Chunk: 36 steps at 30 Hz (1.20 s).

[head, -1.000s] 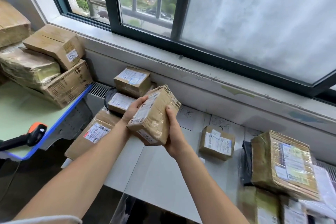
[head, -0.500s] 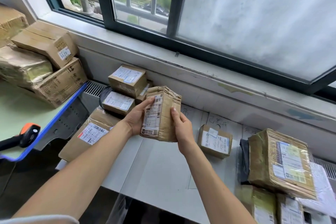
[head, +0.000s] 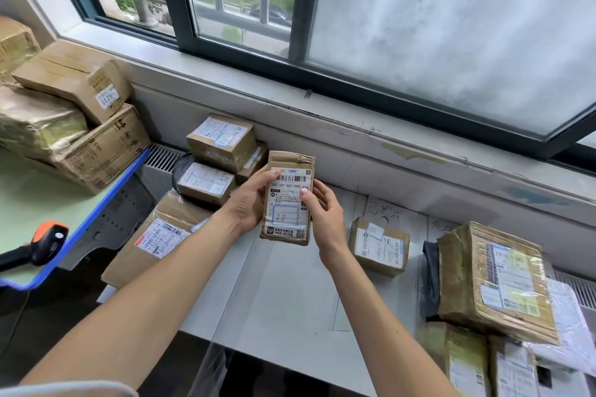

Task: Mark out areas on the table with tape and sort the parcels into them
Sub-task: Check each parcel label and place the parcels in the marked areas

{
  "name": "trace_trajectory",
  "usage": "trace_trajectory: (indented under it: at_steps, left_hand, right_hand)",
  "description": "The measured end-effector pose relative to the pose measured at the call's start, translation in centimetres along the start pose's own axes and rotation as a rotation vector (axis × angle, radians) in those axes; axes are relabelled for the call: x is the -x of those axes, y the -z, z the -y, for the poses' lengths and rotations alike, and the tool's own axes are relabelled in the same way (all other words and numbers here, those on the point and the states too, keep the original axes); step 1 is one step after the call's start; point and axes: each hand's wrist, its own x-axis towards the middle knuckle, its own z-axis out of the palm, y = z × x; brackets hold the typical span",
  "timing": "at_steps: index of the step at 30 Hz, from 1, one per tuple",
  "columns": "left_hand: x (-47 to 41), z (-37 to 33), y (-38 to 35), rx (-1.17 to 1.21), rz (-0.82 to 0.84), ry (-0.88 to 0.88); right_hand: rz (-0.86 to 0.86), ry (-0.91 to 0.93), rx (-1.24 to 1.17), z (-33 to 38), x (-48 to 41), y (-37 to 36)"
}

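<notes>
Scanner (head: 42,243) handle cut by left edge; black bag (head: 430,277) mostly hidden behind taped parcel (head: 493,280); held parcel (head: 288,203) underside unseen.

I read 247-247-A02-060 under the barcode (head: 292,178) on the shipping label (head: 288,203) of the held parcel (head: 292,159); the sticker (head: 108,99) on a cardboard box (head: 64,74) says 6215.

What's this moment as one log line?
left hand grips parcel | right hand grips parcel | label faces camera | not yet placed
</notes>
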Motion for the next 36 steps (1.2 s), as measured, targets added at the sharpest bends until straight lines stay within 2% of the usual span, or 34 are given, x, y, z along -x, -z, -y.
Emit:
trace_trajectory:
  at_steps: [9,14,21,25,29,36]
  left_hand:
    - [-0.1,0.5,0.1,-0.060,-0.007,0.021]
    - [-0.5,1.3,0.7,-0.108,-0.093,0.065]
    - [0.1,5.4,3.6,-0.325,-0.354,0.227]
    - [0.3,7.8,4.4,-0.565,-0.403,0.312]
    - [-0.1,9.1,3.4,-0.564,-0.375,0.319]
    - [-1.1,10.2,4.2,-0.675,-0.470,0.202]
  right_hand:
    - [-0.018,0.002,-0.030,-0.5,0.1,0.4]
    - [-0.073,-0.110,-0.018,-1.1,0.3,0.4]
    - [-0.058,-0.214,0.081,-5.1,2.1,0.5]
    - [-0.130,-0.299,0.114,-8.6,2.8,1.5]
    - [-0.194,-0.340,0.191,-10.9,2.1,2.4]
    - [-0.241,-0.359,0.288,-12.4,-0.8,1.2]
